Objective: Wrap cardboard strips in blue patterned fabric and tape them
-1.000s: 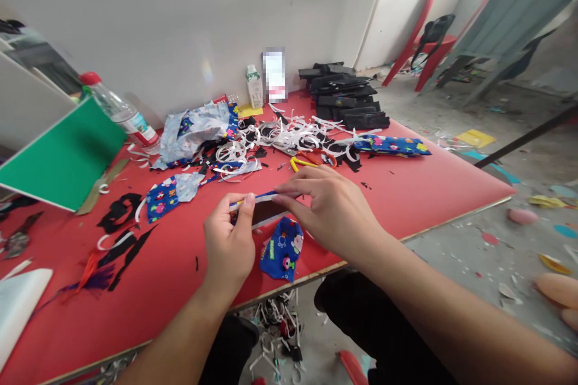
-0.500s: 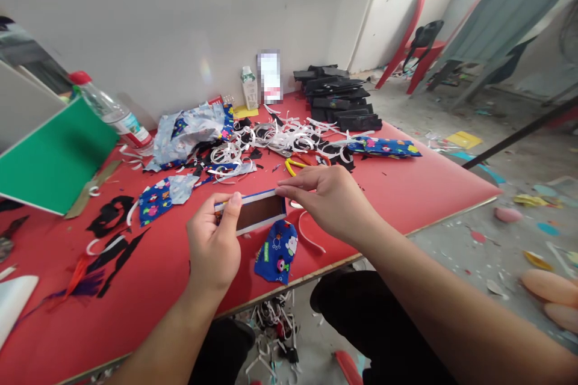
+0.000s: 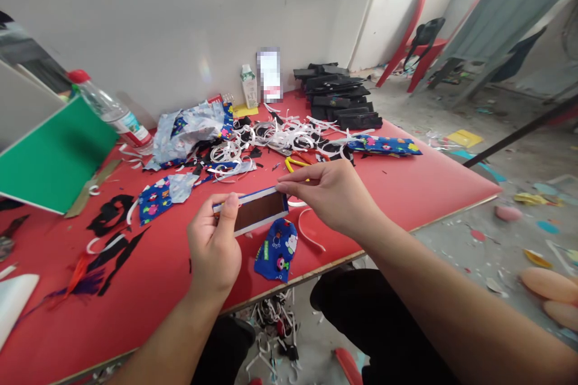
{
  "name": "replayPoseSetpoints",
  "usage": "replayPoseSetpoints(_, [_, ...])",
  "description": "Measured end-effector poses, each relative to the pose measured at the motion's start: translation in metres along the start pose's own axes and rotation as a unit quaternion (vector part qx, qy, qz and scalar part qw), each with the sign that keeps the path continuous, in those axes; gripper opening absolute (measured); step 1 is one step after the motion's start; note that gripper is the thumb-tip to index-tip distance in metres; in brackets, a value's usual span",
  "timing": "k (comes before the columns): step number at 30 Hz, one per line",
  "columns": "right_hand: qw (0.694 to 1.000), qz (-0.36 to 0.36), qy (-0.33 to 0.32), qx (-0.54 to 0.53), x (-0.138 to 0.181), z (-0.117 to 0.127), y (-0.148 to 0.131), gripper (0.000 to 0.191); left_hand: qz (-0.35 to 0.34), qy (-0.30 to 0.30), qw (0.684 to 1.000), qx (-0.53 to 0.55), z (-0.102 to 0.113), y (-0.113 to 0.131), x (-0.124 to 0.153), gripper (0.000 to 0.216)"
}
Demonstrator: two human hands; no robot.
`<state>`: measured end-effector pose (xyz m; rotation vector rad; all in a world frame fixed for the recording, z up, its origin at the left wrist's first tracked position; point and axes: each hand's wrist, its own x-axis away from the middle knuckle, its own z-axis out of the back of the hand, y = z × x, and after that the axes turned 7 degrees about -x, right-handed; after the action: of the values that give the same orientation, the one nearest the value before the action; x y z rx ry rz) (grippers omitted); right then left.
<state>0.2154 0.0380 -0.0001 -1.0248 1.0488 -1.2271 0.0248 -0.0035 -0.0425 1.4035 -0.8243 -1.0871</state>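
My left hand (image 3: 215,243) grips the left end of a small flat box (image 3: 258,212) with a brown face and a blue-and-white edge, held just above the red table (image 3: 406,186). My right hand (image 3: 332,195) pinches the box's top right corner between thumb and fingers. Blue printed fabric (image 3: 276,249) hangs below the box near the table's front edge. A thin white strip (image 3: 311,234) lies on the table under my right hand.
White strips and fabric scraps (image 3: 271,138) pile at mid table, with yellow-handled pliers (image 3: 295,163). Black flat pieces (image 3: 341,102) stack at the back right. A green board (image 3: 54,156) and bottle (image 3: 108,109) stand left. Chairs (image 3: 492,30) and littered floor lie right.
The box has been tilted so its brown face shows to me. My right hand slid from the top edge to the right corner. A white strip now lies on the table.
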Motion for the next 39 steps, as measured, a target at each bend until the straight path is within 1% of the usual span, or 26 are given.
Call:
replayPoseSetpoints(4, [1.0,0.003,0.003,0.017,0.0,0.003,0.0,0.006,-0.04,0.032,0.997,-0.049,0.0,0.0,0.0,0.031])
replayPoseSetpoints(6, [1.0,-0.003,-0.002,0.015,0.0,0.005,0.0,0.006,-0.047,0.037,0.996,-0.07,0.0,0.0,-0.001,0.032])
replayPoseSetpoints(8, [1.0,-0.019,-0.011,0.018,0.0,0.008,0.0,0.007,-0.04,0.03,0.996,-0.069,0.0,0.0,-0.001,0.032])
replayPoseSetpoints(12, [0.999,-0.045,-0.028,0.014,0.001,0.013,-0.001,0.009,-0.018,0.005,0.999,-0.034,-0.001,-0.001,-0.002,0.03])
replayPoseSetpoints(15, [0.999,-0.031,-0.034,-0.016,-0.001,0.015,-0.001,0.014,-0.01,-0.02,0.999,-0.022,0.001,-0.002,-0.003,0.03])
replayPoseSetpoints(18, [0.998,-0.011,-0.051,-0.025,-0.005,0.018,0.001,0.009,-0.019,-0.043,0.997,-0.06,0.007,-0.001,-0.008,0.032])
replayPoseSetpoints(19, [0.998,0.004,-0.054,-0.014,-0.006,0.019,0.002,0.008,-0.032,-0.057,0.993,-0.097,0.009,0.0,-0.011,0.031])
replayPoseSetpoints(20, [0.998,0.031,-0.05,0.007,-0.006,0.02,0.002,0.009,-0.062,-0.069,0.984,-0.15,0.011,0.003,-0.013,0.03])
replayPoseSetpoints(21, [0.996,0.073,-0.039,0.038,-0.005,0.02,0.003,0.011,-0.11,-0.076,0.968,-0.213,0.013,0.006,-0.014,0.027])
replayPoseSetpoints(22, [0.989,0.129,-0.023,0.073,-0.003,0.019,0.003,0.011,-0.172,-0.08,0.942,-0.276,0.014,0.01,-0.014,0.024])
replayPoseSetpoints(24, [0.955,0.262,-0.007,0.137,0.002,0.015,0.002,0.01,-0.292,-0.087,0.883,-0.356,0.013,0.02,-0.01,0.022])
replayPoseSetpoints(25, [0.933,0.324,-0.013,0.155,0.005,0.012,0.001,0.01,-0.328,-0.093,0.867,-0.364,0.012,0.024,-0.006,0.023])
replayPoseSetpoints(26, [0.912,0.376,-0.025,0.161,0.008,0.008,0.001,0.01,-0.337,-0.106,0.866,-0.353,0.01,0.028,-0.002,0.023])
replayPoseSetpoints(27, [0.895,0.414,-0.038,0.159,0.011,0.005,0.0,0.011,-0.324,-0.11,0.878,-0.334,0.007,0.031,0.002,0.023])
replayPoseSetpoints(29, [0.879,0.451,-0.041,0.146,0.014,0.001,-0.001,0.013,-0.271,-0.105,0.912,-0.288,0.003,0.033,0.009,0.021])
replayPoseSetpoints(31, [0.883,0.45,-0.015,0.134,0.015,-0.001,0.0,0.015,-0.226,-0.091,0.936,-0.252,0.001,0.033,0.012,0.019])
replayPoseSetpoints(33, [0.893,0.432,0.004,0.128,0.015,-0.001,0.0,0.014,-0.207,-0.086,0.946,-0.234,0.0,0.032,0.012,0.017])
replayPoseSetpoints(35, [0.901,0.415,-0.002,0.128,0.015,0.0,0.001,0.008,-0.196,-0.084,0.95,-0.227,0.001,0.032,0.011,0.017])
replayPoseSetpoints(39, [0.909,0.392,-0.032,0.138,0.015,0.001,0.003,0.011,-0.191,-0.083,0.95,-0.232,0.004,0.033,0.012,0.017])
